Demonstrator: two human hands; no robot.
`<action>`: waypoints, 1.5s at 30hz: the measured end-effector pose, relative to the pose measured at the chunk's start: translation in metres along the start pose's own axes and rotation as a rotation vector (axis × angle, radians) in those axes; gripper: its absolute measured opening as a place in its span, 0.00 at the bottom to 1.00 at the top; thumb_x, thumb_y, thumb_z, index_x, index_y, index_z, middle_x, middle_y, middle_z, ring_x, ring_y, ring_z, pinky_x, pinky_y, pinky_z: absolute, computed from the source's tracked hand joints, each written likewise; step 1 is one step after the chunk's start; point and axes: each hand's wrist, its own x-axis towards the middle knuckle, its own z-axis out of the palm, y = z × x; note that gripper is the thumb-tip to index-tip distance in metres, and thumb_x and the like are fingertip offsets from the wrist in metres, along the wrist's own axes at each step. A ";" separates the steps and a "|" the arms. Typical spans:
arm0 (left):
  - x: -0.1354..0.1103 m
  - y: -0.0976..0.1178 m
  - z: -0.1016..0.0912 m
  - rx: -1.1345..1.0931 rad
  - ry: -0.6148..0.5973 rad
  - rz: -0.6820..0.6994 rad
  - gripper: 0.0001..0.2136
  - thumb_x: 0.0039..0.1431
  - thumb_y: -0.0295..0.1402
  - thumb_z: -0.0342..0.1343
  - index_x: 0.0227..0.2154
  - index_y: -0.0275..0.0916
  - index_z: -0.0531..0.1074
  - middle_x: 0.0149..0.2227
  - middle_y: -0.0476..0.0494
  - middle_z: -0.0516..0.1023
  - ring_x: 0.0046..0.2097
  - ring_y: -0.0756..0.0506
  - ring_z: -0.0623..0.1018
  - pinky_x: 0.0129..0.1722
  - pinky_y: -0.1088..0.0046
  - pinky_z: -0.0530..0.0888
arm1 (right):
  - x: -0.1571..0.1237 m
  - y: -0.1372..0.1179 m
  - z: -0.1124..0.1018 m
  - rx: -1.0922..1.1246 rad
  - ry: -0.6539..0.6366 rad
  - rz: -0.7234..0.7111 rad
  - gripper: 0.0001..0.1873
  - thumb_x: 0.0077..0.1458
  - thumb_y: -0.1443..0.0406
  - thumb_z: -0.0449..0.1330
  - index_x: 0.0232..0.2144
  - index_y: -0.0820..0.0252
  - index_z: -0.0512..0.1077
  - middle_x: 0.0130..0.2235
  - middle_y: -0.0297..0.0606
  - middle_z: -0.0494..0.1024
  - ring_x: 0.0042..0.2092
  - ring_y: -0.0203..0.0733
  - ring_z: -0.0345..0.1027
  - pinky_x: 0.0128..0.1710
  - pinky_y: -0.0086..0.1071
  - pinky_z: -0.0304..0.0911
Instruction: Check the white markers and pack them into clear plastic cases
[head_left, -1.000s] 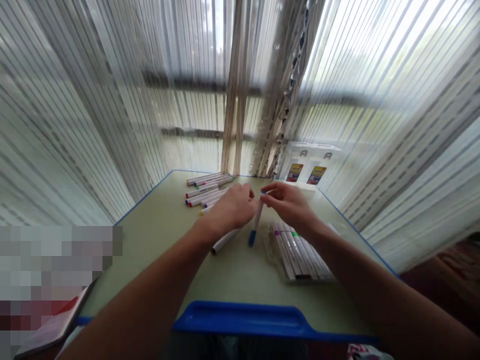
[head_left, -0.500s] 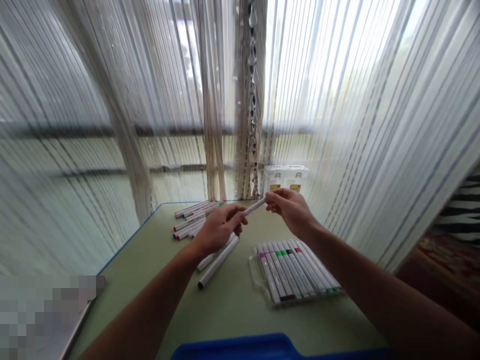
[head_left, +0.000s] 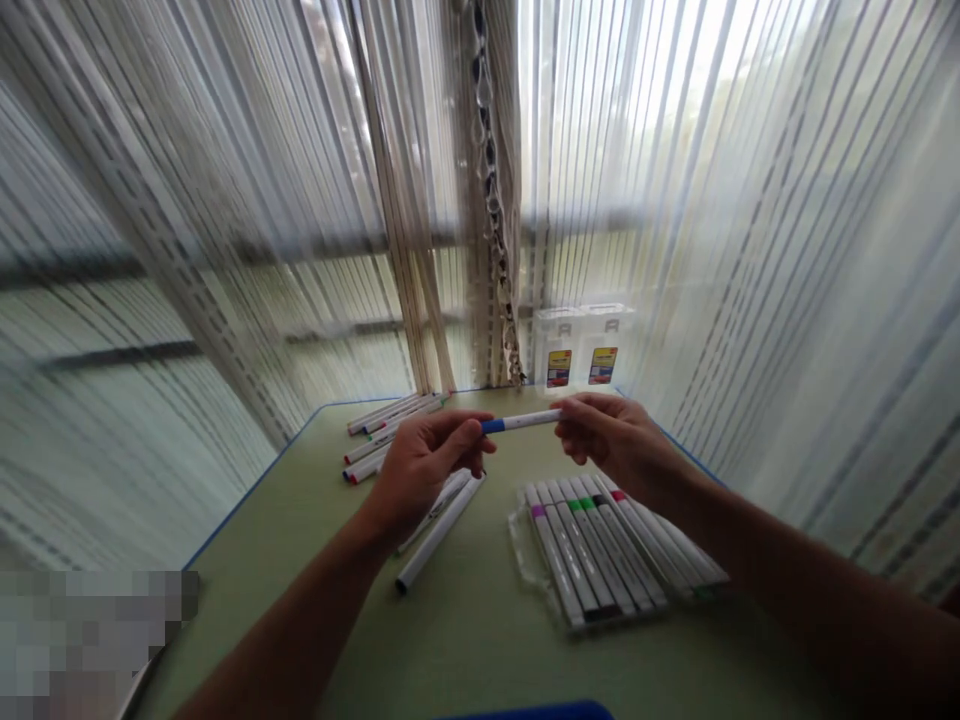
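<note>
Markers, white and slim, lie side by side in a shallow clear plastic tray on the right of the pale green tabletop. Purple, green, black and red bands show near their far ends, and a dark band crosses some of the near ends. The right forearm covers part of the tray's right side, so its full contents cannot be told.

Above the tabletop, a white marker with a blue section at its left end spans the gap between both hands, almost level. The left hand is closed in a pinch around the blue end; the right hand pinches the white end between thumb and curled fingers.

Left of the tray, a loose white marker with a dark near end lies slantwise, and farther left sits a pile of white markers with coloured ends. At the far right stands a translucent white plastic case with two coloured labels, in front of a sheer striped curtain; its contents cannot be made out.
</note>
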 end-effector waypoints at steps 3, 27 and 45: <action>-0.003 0.002 0.001 -0.126 -0.038 -0.035 0.09 0.59 0.31 0.64 0.42 0.36 0.82 0.33 0.41 0.83 0.29 0.52 0.78 0.32 0.77 0.76 | 0.001 0.000 -0.002 0.035 -0.027 0.019 0.17 0.43 0.57 0.75 0.28 0.64 0.78 0.24 0.37 0.79 0.21 0.32 0.71 0.18 0.22 0.63; -0.008 0.005 0.001 -0.312 -0.237 -0.134 0.09 0.49 0.27 0.71 0.35 0.39 0.84 0.31 0.42 0.85 0.28 0.49 0.82 0.29 0.76 0.81 | -0.005 -0.002 -0.001 0.116 -0.109 0.113 0.14 0.41 0.61 0.76 0.27 0.64 0.79 0.21 0.34 0.76 0.19 0.30 0.69 0.15 0.18 0.62; -0.004 0.000 -0.001 -0.379 -0.184 -0.165 0.09 0.50 0.31 0.70 0.36 0.35 0.83 0.31 0.40 0.84 0.27 0.51 0.81 0.29 0.76 0.79 | -0.009 -0.003 0.001 -0.009 -0.016 -0.008 0.13 0.44 0.59 0.75 0.28 0.63 0.80 0.21 0.34 0.76 0.19 0.30 0.68 0.15 0.20 0.61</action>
